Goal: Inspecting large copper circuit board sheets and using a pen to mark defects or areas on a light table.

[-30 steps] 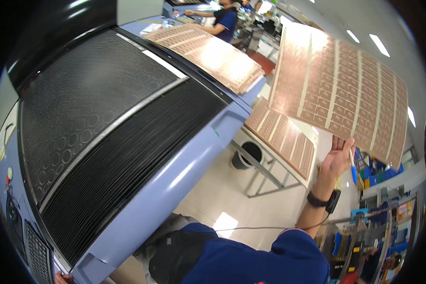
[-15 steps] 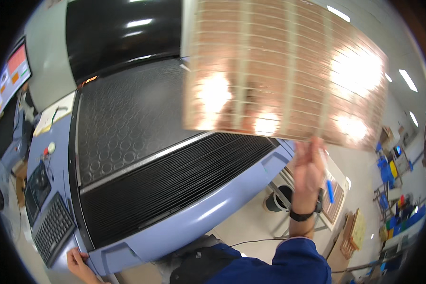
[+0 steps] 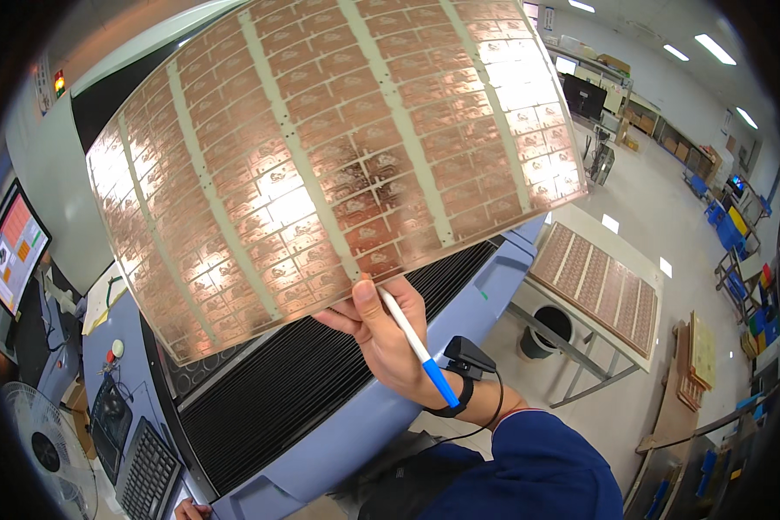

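Copper-coloured rectangular panel (image 3: 338, 165), printed with a fine repeating grid and pale strips: held up at a tilt over the black ribbed bed (image 3: 277, 407) of a lavender-blue machine (image 3: 355, 442). Right hand (image 3: 394, 347): pinching the panel's lower edge, thumb in front, other fingers partly behind; slim white-and-blue pen (image 3: 418, 348) also in the grip. Left hand (image 3: 191, 510): at the lower rim of view, beside a black keyboard (image 3: 150, 472); mostly cut off, so spread or closed fingers impossible to tell. Done, by judgement: panel picked up, patterned face in view. Left: panel not yet set down. Second copper-coloured patterned panel (image 3: 594, 282): lying unheld on the white rectangular table (image 3: 553, 298), right of the machine.
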